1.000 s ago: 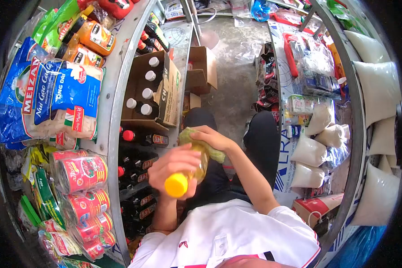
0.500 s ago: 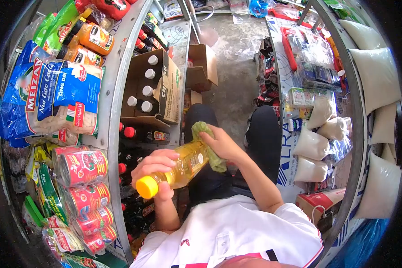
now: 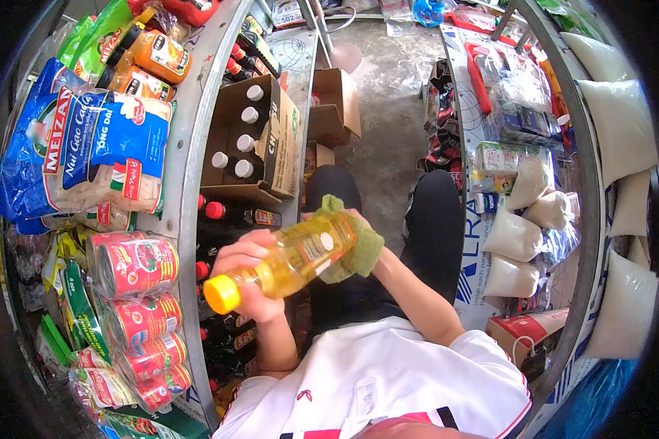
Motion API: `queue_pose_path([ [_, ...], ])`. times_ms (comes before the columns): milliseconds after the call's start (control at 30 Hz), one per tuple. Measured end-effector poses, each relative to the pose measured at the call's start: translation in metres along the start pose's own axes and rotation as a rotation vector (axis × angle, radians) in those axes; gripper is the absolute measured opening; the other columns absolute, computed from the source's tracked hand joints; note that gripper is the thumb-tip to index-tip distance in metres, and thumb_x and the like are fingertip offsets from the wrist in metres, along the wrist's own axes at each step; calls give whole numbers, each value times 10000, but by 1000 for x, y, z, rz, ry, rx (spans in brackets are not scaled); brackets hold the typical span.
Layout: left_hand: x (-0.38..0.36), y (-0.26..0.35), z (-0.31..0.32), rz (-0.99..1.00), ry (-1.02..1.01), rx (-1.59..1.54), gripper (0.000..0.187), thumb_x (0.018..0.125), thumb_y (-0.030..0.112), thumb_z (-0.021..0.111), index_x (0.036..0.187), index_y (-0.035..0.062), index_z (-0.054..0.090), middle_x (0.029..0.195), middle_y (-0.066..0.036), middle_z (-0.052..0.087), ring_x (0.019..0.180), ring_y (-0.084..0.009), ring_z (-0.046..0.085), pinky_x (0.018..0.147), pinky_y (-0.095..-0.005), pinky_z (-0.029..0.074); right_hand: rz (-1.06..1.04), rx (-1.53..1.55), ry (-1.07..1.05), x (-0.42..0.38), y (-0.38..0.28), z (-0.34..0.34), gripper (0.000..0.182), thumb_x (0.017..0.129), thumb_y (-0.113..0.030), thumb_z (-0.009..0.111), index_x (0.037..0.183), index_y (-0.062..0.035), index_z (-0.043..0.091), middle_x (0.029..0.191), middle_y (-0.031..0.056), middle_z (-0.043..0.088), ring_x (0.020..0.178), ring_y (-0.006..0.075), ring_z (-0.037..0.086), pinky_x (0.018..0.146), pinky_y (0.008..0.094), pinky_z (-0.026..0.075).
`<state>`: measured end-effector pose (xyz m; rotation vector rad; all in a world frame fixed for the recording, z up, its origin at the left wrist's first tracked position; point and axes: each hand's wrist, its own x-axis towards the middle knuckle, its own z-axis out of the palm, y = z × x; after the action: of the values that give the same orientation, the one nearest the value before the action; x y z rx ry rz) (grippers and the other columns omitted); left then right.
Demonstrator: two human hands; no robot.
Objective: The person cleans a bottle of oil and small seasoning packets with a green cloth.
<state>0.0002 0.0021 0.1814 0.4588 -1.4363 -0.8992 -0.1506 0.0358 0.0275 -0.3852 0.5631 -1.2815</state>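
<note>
A clear bottle of yellow oil (image 3: 288,256) lies tilted across my lap, its yellow cap (image 3: 222,294) pointing down to the left. My left hand (image 3: 247,272) is closed around the neck end, fingers over the top and palm beneath. A green cloth (image 3: 359,252) wraps the base of the bottle. Behind that cloth, my right hand (image 3: 360,219) presses it to the bottle; most of its fingers are hidden. A pale label shows on the bottle's side near the cloth.
To the left, a shelf holds shrink-wrapped red cans (image 3: 140,267) and blue noodle bags (image 3: 88,146). An open carton (image 3: 285,146) of white-capped bottles stands beside dark sauce bottles (image 3: 231,212). White-filled bags (image 3: 516,234) line the right shelf, behind a metal post (image 3: 600,183).
The bottle has turned in my left hand and its cap has shifted left and slightly up. The cloth now wraps round the base, and my right hand has moved behind it.
</note>
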Motion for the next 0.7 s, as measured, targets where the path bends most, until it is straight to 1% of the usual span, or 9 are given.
queue_pose_path([
  [33,1,-4,-2,-32,83,-27,400,985,440,453,971,41,489,963,-142,533,932,-359,625,875,-517,522,1,1,0,-2,10,-6,587,1032,-440,453,1425,-12,534,1339,220,636,1142,370,668,990,496,554],
  [100,10,-6,-2,-112,183,5,365,992,415,443,956,55,489,944,-137,534,915,-354,611,906,-516,514,36,691,-322,-8,31,-19,558,1058,-461,452,1377,-23,589,1262,204,685,1039,352,716,907,480,602],
  [133,13,-3,-3,-141,165,11,355,991,401,450,951,51,493,939,-138,538,925,-355,610,915,-516,512,184,679,-130,-14,31,-22,575,1050,-495,480,1369,-32,596,1267,200,687,1027,340,728,893,489,614],
  [233,21,3,-7,-170,49,10,333,988,370,464,940,43,503,929,-143,546,941,-355,606,929,-517,506,303,577,-105,-1,44,-28,508,1058,-434,505,1362,-40,606,1253,186,700,1057,320,725,930,474,607],
  [267,23,4,-9,-171,-54,-1,320,985,353,472,933,39,507,923,-145,550,948,-354,605,935,-518,504,347,581,45,-1,46,-32,478,1059,-399,521,1344,-27,614,1206,169,719,1034,303,731,920,451,611],
  [367,24,3,-15,-209,-43,-18,307,979,333,479,916,34,513,914,-148,553,937,-352,606,935,-516,505,320,304,144,11,35,-29,439,1067,-343,511,1335,-8,604,1152,155,733,1004,288,735,899,429,614],
  [433,23,4,-13,-228,7,3,307,979,331,479,909,34,513,904,-150,556,927,-353,610,929,-513,511,377,542,174,23,28,-24,425,1054,-311,511,1328,5,593,1161,170,721,1001,299,729,908,437,604],
  [533,20,3,-7,-230,118,59,306,977,324,481,895,31,515,886,-156,568,905,-360,626,905,-506,527,241,604,218,20,9,-18,474,1006,-330,499,1334,5,569,1257,214,671,1096,320,698,996,468,561],
  [700,13,0,1,-200,153,166,241,974,217,521,859,6,539,852,-180,630,866,-384,687,855,-493,560,0,443,347,2,-40,0,480,1011,-344,496,1312,19,589,1204,182,689,1065,285,696,954,430,564],
])
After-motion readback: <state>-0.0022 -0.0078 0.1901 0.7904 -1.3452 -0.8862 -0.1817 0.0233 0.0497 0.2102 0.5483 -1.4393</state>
